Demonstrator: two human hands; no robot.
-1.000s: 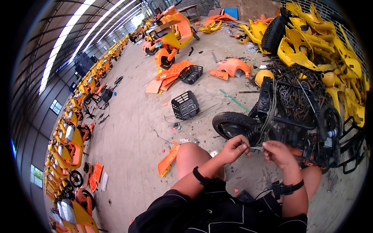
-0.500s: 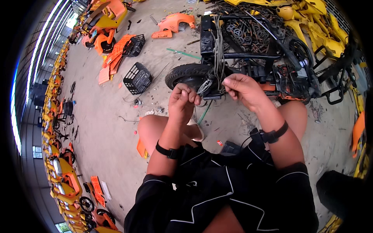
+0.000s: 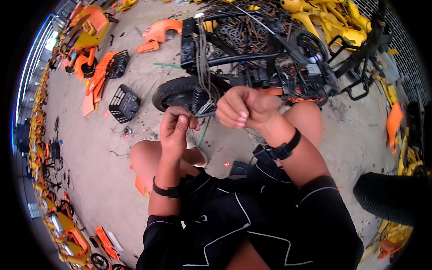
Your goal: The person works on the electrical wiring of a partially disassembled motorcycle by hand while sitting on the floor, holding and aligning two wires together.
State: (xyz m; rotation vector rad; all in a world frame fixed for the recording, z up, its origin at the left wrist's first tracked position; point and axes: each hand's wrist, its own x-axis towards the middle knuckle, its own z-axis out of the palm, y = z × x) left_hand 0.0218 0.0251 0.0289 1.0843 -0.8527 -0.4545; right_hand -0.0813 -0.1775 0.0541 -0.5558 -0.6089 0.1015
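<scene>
A bundle of thin grey wires [image 3: 203, 63] hangs from the end of a black scooter frame [image 3: 252, 60], down past its rear wheel [image 3: 173, 93]. My left hand [image 3: 177, 128] is closed just in front of the bundle's lower end, thumb against the bent fingers. Whatever it pinches is too small to make out. To its right, my right hand [image 3: 247, 108] is closed too, its fingers curled with the fingertips toward the left hand. It covers part of the frame's lower side, and its grasp is hidden. A black shock absorber [image 3: 199, 99] stands beside the wheel, behind the wires.
A black plastic basket [image 3: 124, 103] and orange panels [image 3: 96, 83] lie on the floor at left. Chains and metal parts [image 3: 243, 31] are heaped behind the frame, with yellow panels [image 3: 333, 22] beyond. A black ribbed object [image 3: 387, 198] is at right.
The view has shifted, so the scene sits farther left. My right hand has turned and come away from the wires, nearer me. My left hand stays closed by the bundle's lower end.
</scene>
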